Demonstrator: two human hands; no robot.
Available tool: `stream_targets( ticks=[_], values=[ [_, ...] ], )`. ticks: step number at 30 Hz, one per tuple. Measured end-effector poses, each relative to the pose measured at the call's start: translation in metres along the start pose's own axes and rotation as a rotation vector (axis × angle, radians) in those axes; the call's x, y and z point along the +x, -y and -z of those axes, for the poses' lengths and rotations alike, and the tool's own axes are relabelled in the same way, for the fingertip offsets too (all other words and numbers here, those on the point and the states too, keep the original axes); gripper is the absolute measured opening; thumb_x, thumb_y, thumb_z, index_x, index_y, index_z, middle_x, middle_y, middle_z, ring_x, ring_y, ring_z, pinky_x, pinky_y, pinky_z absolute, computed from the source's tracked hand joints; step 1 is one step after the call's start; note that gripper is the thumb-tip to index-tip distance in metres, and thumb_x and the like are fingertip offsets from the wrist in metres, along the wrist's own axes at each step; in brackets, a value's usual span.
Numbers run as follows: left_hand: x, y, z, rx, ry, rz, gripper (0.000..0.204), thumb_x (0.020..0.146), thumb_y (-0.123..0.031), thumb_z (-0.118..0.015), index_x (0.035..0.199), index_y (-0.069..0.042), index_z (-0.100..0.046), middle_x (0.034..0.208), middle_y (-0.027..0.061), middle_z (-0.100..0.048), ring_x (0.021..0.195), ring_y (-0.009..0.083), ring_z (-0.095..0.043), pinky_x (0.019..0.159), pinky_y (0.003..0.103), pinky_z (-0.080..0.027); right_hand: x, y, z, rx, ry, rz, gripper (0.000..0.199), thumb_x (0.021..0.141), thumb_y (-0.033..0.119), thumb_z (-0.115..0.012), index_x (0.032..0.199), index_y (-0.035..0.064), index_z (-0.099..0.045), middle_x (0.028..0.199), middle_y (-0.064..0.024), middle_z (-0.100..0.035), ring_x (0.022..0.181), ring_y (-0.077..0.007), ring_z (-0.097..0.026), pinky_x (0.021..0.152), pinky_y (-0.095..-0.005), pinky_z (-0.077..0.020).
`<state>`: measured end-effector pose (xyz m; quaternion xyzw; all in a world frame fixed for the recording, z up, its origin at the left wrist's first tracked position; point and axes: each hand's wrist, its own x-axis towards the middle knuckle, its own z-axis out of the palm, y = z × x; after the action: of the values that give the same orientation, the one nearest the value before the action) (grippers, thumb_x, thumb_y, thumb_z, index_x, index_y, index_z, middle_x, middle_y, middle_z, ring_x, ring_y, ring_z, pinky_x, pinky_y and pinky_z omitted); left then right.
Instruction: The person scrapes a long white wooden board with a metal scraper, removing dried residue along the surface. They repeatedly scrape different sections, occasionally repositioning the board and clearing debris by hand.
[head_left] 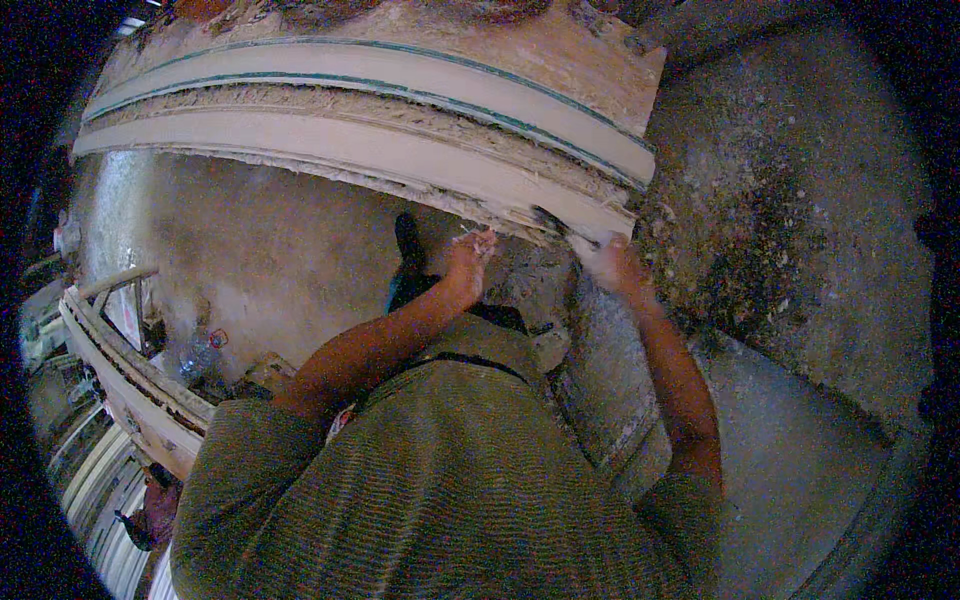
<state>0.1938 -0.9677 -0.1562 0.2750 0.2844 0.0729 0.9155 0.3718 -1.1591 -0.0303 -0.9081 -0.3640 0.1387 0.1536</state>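
Observation:
A long whitish moulding [330, 137] with a ragged near edge lies across the worktable in front of me. At its right end, my right hand [622, 268] grips a blurred hand tool with a dark, narrow blade [550, 218]; motion smears its exact kind. The blade is at the moulding's near edge. My left hand [474, 252] is just below that same edge, left of the tool. Its fingers are curled and marked with white residue, and whatever they hold is hidden or too small to name.
Beyond it runs a second pale strip [400, 80] with teal edges, on a worktable [600, 60]. Crumbs and debris [770, 240] litter the floor at right. At lower left stand a curved wooden piece [140, 385], stacked pale lengths [105, 480] and a clear bottle [200, 355].

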Motion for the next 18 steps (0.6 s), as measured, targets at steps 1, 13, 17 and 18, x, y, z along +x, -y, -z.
stream_targets(
  ticks=[1,13,17,18],
  values=[
    [0.002,-0.001,-0.001,0.337,-0.144,-0.022,0.017,0.091,-0.021,-0.061,0.099,-0.007,-0.059,0.099,0.0073,-0.063,0.095,0.0223,-0.06,0.091,0.038,-0.049,0.005,0.009,-0.003,-0.329,0.015,0.105,0.031,0.088,0.024,-0.065,0.102,-0.0031,-0.067,0.101,-0.0224,-0.068,0.092,-0.0355,-0.066,0.083,-0.0423,-0.0502],
    [0.011,-0.043,-0.037,-0.322,-0.497,-0.065,0.012,0.092,-0.019,-0.059,0.093,-0.009,-0.054,0.083,0.0052,-0.056,0.084,0.0217,-0.058,0.098,0.041,-0.044,0.03,0.041,-0.007,-0.139,0.246,-0.101,0.047,0.083,0.044,-0.066,0.086,-0.0027,-0.069,0.086,-0.0229,-0.068,0.08,-0.0344,-0.066,0.068,-0.0458,-0.0511],
    [0.028,-0.039,-0.03,-0.399,-0.489,0.068,0.018,0.092,-0.019,-0.05,0.098,-0.005,-0.058,0.098,0.0117,-0.062,0.095,0.03,-0.059,0.096,0.048,-0.047,0.032,0.035,0.0,0.364,0.151,-0.156,0.041,0.085,0.038,-0.065,0.089,-0.0029,-0.069,0.085,-0.0223,-0.068,0.082,-0.032,-0.068,0.071,-0.0446,-0.0514],
    [0.031,-0.037,-0.028,-0.413,-0.468,0.04,0.02,0.092,-0.02,-0.048,0.1,-0.005,-0.059,0.101,0.0129,-0.063,0.097,0.0315,-0.059,0.095,0.049,-0.047,0.03,0.036,0.002,0.53,0.127,-0.112,0.04,0.086,0.036,-0.066,0.092,-0.0029,-0.069,0.087,-0.0225,-0.069,0.083,-0.0328,-0.068,0.075,-0.0437,-0.0521]
  ],
)
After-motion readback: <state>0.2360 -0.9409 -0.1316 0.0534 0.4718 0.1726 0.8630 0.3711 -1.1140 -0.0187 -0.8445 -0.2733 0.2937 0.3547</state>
